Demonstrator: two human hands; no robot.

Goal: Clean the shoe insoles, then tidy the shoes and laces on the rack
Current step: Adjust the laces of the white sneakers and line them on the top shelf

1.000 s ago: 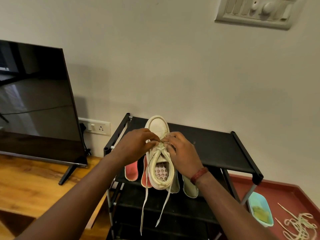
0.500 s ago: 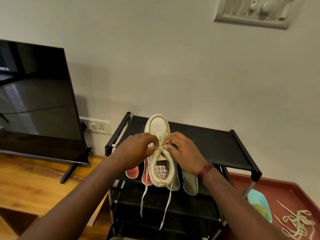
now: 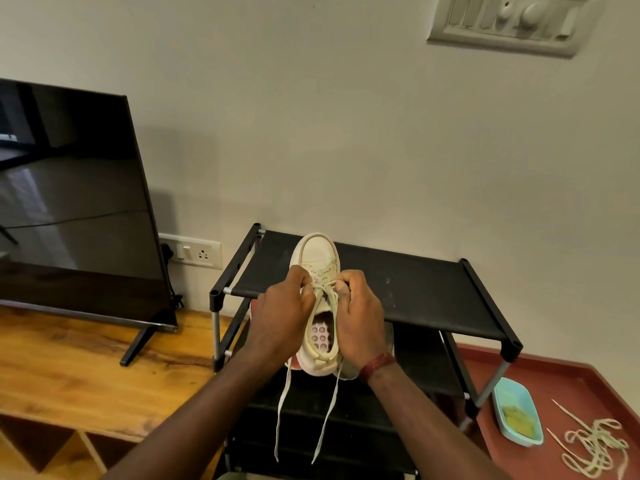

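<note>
Grip of left hand (image 3: 281, 320), right hand (image 3: 360, 318) pinching shoelace (image 3: 326, 285), just above shoe (image 3: 317, 251), shoe atop rack (image 3: 419, 289)

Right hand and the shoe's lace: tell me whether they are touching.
Touching. The head view shows the right hand pinching the lace over the shoe; the lace runs straight into its curled fingers, with no gap.

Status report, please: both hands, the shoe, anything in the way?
Left hand and right hand both pinch the lace. Shoe on rack top shelf, toe to wall, lace ends hanging loose. Nothing blocks them.
</note>
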